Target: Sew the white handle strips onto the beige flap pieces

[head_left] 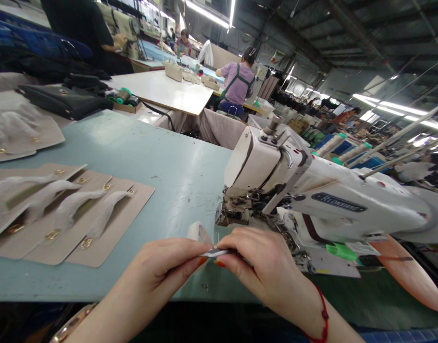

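Note:
Near the table's front edge, my left hand (168, 262) pinches a pale strip (197, 232) between thumb and fingers. The strip curls up in a small loop behind the fingertips. My right hand (259, 257), also closed in a pinch, grips the narrow grey-white end that shows between both hands. Something dark lies under its index finger; I cannot tell whether it is shadow or part of a tool. Just beyond the right hand stands the white sewing machine (326, 197), its needle and presser area (236, 209) close to the fingers.
Beige panels (107, 224) with wrapped handles and gold fittings overlap at left, with another stack (25, 128) behind. A black bag (57, 101) and thread spools (124, 96) lie at the far edge. Co-workers (236, 83) sit beyond, near a white table (165, 93).

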`<state>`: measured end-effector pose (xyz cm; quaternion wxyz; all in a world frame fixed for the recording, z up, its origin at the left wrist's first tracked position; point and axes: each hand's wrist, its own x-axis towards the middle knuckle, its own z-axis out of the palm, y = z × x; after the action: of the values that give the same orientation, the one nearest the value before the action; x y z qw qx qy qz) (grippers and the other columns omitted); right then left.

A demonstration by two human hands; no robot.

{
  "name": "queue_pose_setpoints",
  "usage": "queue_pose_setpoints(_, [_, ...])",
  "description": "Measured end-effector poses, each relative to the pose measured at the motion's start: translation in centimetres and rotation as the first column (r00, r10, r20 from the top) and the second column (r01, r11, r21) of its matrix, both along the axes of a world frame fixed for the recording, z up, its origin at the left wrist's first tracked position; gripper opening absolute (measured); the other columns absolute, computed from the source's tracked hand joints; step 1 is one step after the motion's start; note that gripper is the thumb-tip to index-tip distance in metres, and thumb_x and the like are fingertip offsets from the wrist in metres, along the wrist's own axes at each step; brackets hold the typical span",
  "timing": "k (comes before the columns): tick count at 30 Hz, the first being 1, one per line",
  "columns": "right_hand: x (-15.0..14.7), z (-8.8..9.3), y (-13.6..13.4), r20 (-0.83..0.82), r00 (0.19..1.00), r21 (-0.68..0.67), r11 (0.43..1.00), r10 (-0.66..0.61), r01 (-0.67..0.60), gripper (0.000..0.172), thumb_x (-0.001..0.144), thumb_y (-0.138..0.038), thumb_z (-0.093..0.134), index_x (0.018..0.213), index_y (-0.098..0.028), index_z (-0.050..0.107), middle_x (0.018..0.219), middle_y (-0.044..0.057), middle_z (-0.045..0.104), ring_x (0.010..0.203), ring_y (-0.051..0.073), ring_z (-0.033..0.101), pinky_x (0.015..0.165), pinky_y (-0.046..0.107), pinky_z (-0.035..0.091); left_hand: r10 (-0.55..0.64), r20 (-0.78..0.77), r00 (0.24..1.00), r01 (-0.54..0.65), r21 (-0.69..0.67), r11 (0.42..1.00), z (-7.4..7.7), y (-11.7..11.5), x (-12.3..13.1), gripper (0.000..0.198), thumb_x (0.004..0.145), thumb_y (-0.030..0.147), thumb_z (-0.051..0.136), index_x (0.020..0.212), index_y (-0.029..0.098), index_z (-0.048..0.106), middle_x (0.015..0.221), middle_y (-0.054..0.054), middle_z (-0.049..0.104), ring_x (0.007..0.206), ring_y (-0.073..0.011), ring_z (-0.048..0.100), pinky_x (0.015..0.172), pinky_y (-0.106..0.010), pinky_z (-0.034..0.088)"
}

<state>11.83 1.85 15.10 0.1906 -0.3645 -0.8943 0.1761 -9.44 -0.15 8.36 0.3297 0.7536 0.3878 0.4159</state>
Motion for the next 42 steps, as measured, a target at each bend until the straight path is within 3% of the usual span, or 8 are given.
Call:
queue_pose_setpoints(13, [0.3,-0.3,0.0,-0.039,0.999,-0.071,0.997,-0.011,0.008,0.019,0.097,-0.032,0.057,0.095,-0.015,0.066,0.083,0.001,0.066,0.075,0.011,0.059,0.066,0.021,0.039,-0.001,0.029,1.0,0.0,0.047,0.999,0.1,0.0,0.1,0.024,0.089,0.013,0.061,0.106,0.029,0.069,0.095,0.009,0.077,0.081,-0.0043,0.072,0.076,-0.006,0.051])
queue_pose_setpoints(34, [0.0,-0.8,0.0,-0.079,0.997,0.054,0.999,0.0,0.005,0.02,0.097,-0.031,0.057,0.089,-0.015,0.067,0.077,0.0,0.066,0.069,0.011,0.059,0.064,0.022,0.038,0.01,0.013,1.0,-0.011,0.047,0.999,0.2,-0.1,0.1,0.024,0.089,0.018,0.061,0.108,0.031,0.07,0.097,0.008,0.077,0.082,-0.0054,0.072,0.077,-0.006,0.051])
queue_pose_setpoints(42, [1.3,-2.9,-0.1,-0.273,0.936,-0.094,0.975,-0.221,0.203,0.015,0.096,-0.03,0.056,0.105,-0.019,0.062,0.092,0.001,0.067,0.08,0.012,0.062,0.069,0.02,0.043,0.087,-0.032,0.996,-0.087,0.009,0.996,0.7,-0.1,-0.1,0.021,0.089,0.021,0.059,0.1,0.032,0.072,0.089,0.01,0.078,0.075,-0.0057,0.073,0.069,-0.005,0.051])
